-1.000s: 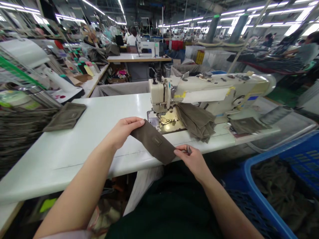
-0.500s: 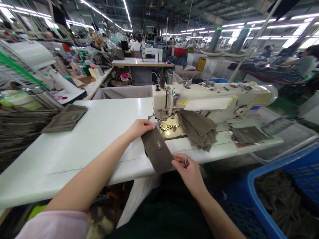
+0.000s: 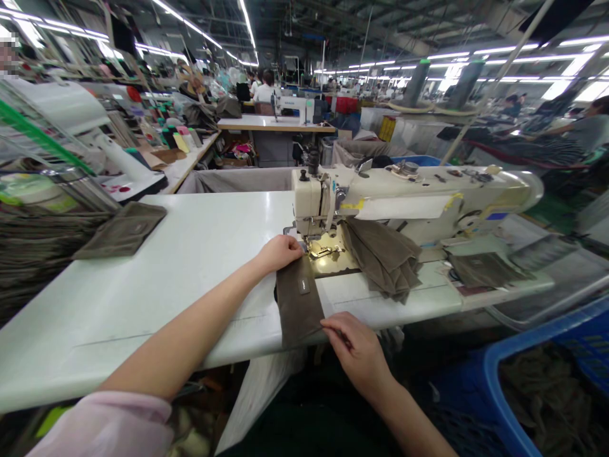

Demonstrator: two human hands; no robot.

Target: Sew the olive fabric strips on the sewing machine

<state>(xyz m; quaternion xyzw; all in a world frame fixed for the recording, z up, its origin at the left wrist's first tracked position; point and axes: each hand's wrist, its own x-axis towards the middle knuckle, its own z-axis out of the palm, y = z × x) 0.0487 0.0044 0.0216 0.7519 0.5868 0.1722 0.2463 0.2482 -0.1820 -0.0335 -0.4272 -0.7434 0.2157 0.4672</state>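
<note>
A brown fabric strip (image 3: 299,304) with a small label lies lengthwise on the white table (image 3: 190,254), its far end near the needle plate of the cream sewing machine (image 3: 409,197). My left hand (image 3: 280,252) pinches the strip's far corner, just left of the presser foot. My right hand (image 3: 354,349) grips the strip's near end at the table's front edge, fingers closed on the cloth. A small dark tool seen in that hand earlier is hidden now.
A heap of the same brown fabric (image 3: 383,257) lies under the machine arm. Another brown piece (image 3: 124,231) rests on stacked pieces at left. A blue crate (image 3: 537,374) with fabric stands at lower right. Other people work at far tables.
Both hands have carried the strip forward and turned it from a slant to straight, its far end now at the presser foot. My view has shifted slightly closer.
</note>
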